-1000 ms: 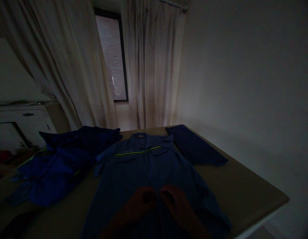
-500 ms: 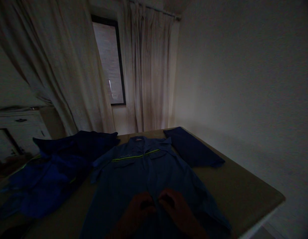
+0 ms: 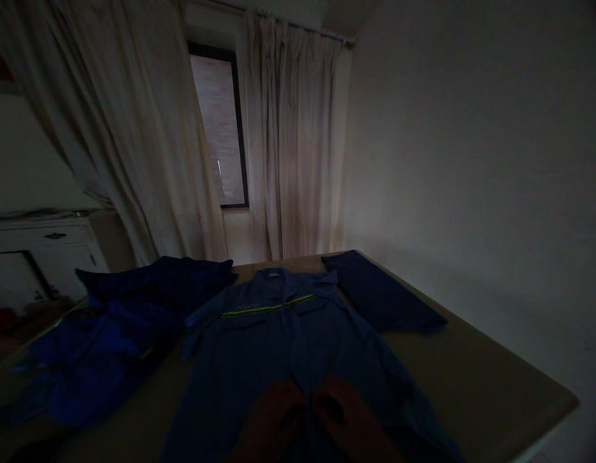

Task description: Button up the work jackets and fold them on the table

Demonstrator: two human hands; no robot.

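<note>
A dark blue work shirt (image 3: 278,341) with a yellow-green reflective chest stripe lies flat and face up on the table (image 3: 495,386), collar away from me. My left hand (image 3: 273,421) and my right hand (image 3: 343,418) sit side by side on its front near the lower edge of the view. Both hands have their fingers curled and pinched on the shirt's front opening. The room is very dim, so what lies between the fingertips is hard to make out.
A crumpled heap of blue clothing (image 3: 109,334) lies on the table to the left. A folded dark blue garment (image 3: 382,292) lies at the back right. Curtains (image 3: 292,141) and a window (image 3: 223,128) stand behind, with a white cabinet (image 3: 42,251) at left.
My hands have stayed together on the shirt front and sit slightly lower in view. The camera has tilted up and shifted a little; the clothes have not moved.
</note>
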